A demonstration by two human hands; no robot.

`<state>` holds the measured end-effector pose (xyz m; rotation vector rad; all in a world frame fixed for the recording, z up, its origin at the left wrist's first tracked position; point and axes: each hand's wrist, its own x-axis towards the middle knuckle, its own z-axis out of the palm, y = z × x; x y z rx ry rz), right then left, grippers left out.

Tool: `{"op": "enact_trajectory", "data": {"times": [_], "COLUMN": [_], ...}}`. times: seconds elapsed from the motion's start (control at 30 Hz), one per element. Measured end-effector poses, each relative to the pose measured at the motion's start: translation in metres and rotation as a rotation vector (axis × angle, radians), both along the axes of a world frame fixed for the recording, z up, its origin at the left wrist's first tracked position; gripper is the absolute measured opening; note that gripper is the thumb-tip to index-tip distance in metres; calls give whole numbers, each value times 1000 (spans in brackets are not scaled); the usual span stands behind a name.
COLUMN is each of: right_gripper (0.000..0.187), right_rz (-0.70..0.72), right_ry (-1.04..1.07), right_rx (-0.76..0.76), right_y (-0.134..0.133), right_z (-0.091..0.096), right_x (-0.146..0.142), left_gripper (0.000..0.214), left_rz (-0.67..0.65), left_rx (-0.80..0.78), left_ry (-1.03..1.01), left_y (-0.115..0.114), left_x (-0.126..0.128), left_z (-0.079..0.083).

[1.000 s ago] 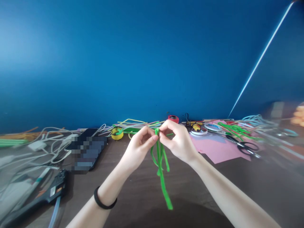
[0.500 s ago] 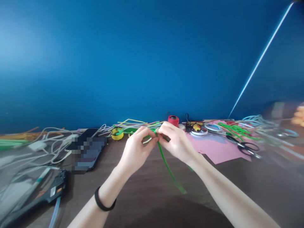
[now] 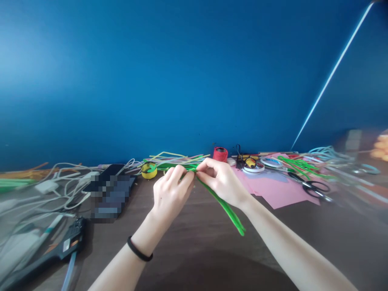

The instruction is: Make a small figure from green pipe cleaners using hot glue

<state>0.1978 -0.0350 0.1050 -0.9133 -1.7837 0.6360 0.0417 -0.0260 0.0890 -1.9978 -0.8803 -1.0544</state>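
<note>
Green pipe cleaners (image 3: 230, 214) are pinched between both hands above the middle of the table. Their free ends hang down toward the lower right, lying close together. My left hand (image 3: 172, 188), with a black band at its wrist, is closed, knuckles up, around one part of them. Thumb and forefinger of my right hand (image 3: 224, 182) pinch them right beside the left fingertips. The exact spot where the strands meet is partly covered by the fingers. Behind the hands lie more thin green and pale yellow stems (image 3: 169, 155) along the wall.
Left are two phones (image 3: 113, 198), white cables (image 3: 66, 186) and a black glue gun (image 3: 72, 238). A yellow tape roll (image 3: 149, 170) and a red spool (image 3: 220, 154) stand at the back. Right lie pink paper (image 3: 281, 192), scissors (image 3: 317, 189), white tape rolls (image 3: 254, 168) and green stems (image 3: 298, 165).
My left hand has turned knuckles-up and closed more. The hanging green ends have swung right and up and now lie closer together. My right hand has shifted slightly.
</note>
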Motion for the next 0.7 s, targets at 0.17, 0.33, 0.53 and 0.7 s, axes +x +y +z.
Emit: {"op": "enact_trajectory", "data": {"times": [0.17, 0.33, 0.53, 0.7], "right_gripper": [9, 13, 15, 19], "right_rz": [52, 75, 103, 78], "right_ry": [165, 283, 345, 373], "right_rx": [-156, -233, -294, -295], "right_y": [6, 8, 8, 8], "right_z": [-4, -2, -1, -5], "right_x": [-2, -1, -1, -5], "left_gripper": [17, 10, 18, 23], "left_rz": [-26, -258, -556, -487], "left_rx": [-46, -404, -1051, -1106], "left_ry": [1, -292, -728, -732], "left_y": [2, 1, 3, 5], "left_x": [-2, 1, 5, 7], "left_z": [-3, 2, 13, 9]}}
